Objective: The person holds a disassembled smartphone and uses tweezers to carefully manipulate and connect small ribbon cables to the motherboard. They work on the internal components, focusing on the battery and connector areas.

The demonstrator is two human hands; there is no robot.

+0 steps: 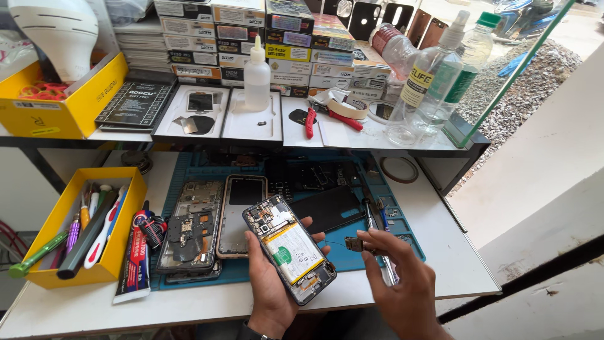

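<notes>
My left hand [272, 286] holds an opened phone [289, 247] with its back off, showing the circuit board and a white battery with a green patch. To its right, my right hand [402, 283] pinches a small brownish component [355, 244] between thumb and fingers, a short way from the phone's edge. Both hands hover over the blue work mat [352, 252] near the table's front edge.
Two more dismantled phones [192, 230] and a black panel [327, 209] lie on the mat, metal tweezers [377, 226] beside them. A yellow tool box [94, 226] and glue tube [133, 264] sit left. The shelf above holds a squeeze bottle [257, 75], red pliers [327, 116], clear bottles [434, 69] and stacked boxes.
</notes>
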